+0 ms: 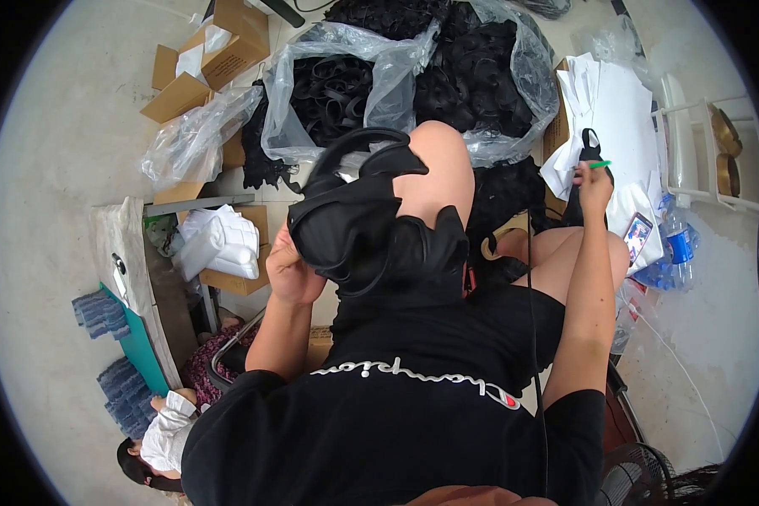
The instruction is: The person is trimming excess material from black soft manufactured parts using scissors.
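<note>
On the left, my left hand (293,271) grips the edge of a black bra (333,232) with moulded cups and straps. The bra lies over my lap and raised knee, and some fingers are hidden behind the cup. Out to the right, my right hand (594,187) is closed around a slim green stick-like tool (600,164), whose tip is too small to make out. A black strap loop (591,137) shows just beyond that hand, over a stack of white sheets (620,110). More black fabric (574,207) hangs beside the wrist.
Clear plastic bags (282,126) full of black pieces stand ahead. Cardboard boxes (240,51) are at left, and a phone (638,239) and water bottles (679,244) at right. A black cable (531,320) runs past my lap. Another person (167,438) sits at lower left, near a fan-free table (131,253).
</note>
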Available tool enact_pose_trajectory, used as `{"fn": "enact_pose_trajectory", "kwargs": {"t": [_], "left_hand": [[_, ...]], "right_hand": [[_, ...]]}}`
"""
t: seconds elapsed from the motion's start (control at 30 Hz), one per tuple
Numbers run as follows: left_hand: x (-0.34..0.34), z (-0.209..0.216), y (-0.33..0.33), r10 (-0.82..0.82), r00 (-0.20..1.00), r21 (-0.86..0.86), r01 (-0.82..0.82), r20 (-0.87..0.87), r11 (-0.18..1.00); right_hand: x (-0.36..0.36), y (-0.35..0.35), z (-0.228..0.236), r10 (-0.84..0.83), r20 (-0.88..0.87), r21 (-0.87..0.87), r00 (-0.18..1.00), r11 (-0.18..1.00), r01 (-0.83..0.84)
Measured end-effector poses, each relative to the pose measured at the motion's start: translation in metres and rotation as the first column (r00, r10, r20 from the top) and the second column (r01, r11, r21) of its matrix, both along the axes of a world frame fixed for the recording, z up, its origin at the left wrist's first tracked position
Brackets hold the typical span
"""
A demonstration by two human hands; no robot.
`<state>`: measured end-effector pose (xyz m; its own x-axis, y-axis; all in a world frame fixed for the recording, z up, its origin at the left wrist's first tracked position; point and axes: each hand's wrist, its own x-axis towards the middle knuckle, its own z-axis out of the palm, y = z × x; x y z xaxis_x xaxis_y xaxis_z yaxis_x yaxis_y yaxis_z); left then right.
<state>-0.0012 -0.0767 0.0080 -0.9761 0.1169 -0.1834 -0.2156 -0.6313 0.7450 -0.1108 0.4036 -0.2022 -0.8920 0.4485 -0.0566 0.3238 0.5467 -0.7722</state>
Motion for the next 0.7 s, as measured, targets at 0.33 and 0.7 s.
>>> {"fn": "enact_pose_trajectory", "kwargs": {"t": [0.33,0.7], "left_hand": [[-0.005,-0.011,0.048,-0.072,0.994,-0.131,0.081,0.077,0.988],[-0.001,-0.005,0.057,-0.141,0.989,-0.281,0.125,-0.037,0.952]], "right_hand": [[0.042,-0.177,0.187,0.366,-0.455,-0.642,0.811,0.497,-0.584],[0.075,-0.215,0.22,0.519,-0.527,-0.514,0.673,0.436,-0.739]]}}
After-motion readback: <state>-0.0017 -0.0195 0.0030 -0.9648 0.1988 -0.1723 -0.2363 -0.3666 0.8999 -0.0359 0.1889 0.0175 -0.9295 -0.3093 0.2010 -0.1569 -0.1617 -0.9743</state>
